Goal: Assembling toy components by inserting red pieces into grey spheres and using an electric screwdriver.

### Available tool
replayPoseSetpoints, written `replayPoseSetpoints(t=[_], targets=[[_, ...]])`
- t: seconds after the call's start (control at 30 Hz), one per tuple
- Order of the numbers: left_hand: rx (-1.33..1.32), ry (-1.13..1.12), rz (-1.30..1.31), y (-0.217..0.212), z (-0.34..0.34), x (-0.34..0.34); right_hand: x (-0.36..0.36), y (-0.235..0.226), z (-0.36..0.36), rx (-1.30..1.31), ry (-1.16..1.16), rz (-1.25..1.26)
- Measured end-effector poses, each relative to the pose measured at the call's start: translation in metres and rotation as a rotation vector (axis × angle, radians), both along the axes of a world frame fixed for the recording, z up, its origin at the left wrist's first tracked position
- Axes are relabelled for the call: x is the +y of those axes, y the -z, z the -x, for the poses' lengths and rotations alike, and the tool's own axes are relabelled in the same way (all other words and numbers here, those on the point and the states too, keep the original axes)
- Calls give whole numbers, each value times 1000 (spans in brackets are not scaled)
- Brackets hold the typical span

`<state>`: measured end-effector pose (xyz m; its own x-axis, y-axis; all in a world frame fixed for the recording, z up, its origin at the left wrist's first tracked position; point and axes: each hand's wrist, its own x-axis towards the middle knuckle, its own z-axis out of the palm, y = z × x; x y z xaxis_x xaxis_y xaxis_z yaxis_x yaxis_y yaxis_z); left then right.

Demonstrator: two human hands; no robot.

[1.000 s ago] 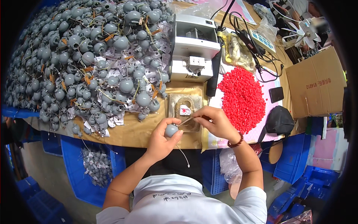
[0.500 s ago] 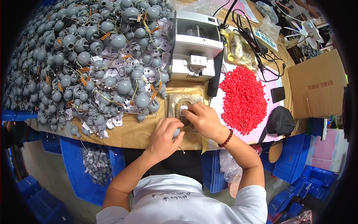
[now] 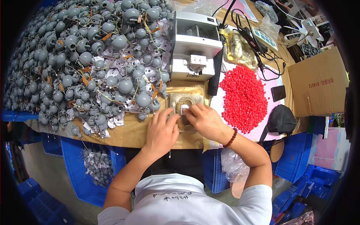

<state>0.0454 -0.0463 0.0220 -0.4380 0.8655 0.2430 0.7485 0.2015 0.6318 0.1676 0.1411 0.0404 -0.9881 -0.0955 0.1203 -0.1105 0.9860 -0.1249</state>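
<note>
My right hand (image 3: 207, 122) reaches over a square plate (image 3: 198, 98) with a rounded recess. Its thumb and fingertips are closed at a small white piece (image 3: 184, 108) above the recess. On the plate's left side my left hand (image 3: 159, 131) is curled, its fingertips near the white piece. The grey ball-shaped part seen in this hand a moment ago is now hidden behind the fingers. A thin wire end (image 3: 170, 154) hangs below that hand, past the table's edge.
A heap of grey ball-shaped parts (image 3: 84, 58) with wires covers the left side. Behind the plate stands a white machine (image 3: 193, 67). Red plastic pieces (image 3: 243, 99), a black phone (image 3: 278, 93) and a black pouch (image 3: 281, 120) lie right. Blue crates (image 3: 73, 168) stand below.
My left hand has shifted left and turned, so the grey ball-shaped part no longer shows. The right hand stays almost in place at the white piece.
</note>
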Motion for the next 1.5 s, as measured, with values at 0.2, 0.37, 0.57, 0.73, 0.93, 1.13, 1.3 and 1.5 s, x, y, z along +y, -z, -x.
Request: replayPoseSetpoints(t=[0.2,0.37,0.57,0.73,0.93,1.13,1.3,1.5], targets=[[317,14,85,10,-16,17,-1,7,-14,25,91,136],[355,36,63,24,-15,22,29,14,-48,132,311,640],[351,67,30,29,-8,25,18,16,-59,63,399,655],[324,79,25,26,-6,24,15,33,-46,191,463,565],[328,82,29,25,-5,24,19,44,-24,269,498,1356],[335,114,-3,27,0,24,26,32,-4,54,405,1956],[301,135,-34,27,5,23,39,12,8,-256,454,1467],[251,133,-58,26,7,23,35,-2,24,-202,418,822]])
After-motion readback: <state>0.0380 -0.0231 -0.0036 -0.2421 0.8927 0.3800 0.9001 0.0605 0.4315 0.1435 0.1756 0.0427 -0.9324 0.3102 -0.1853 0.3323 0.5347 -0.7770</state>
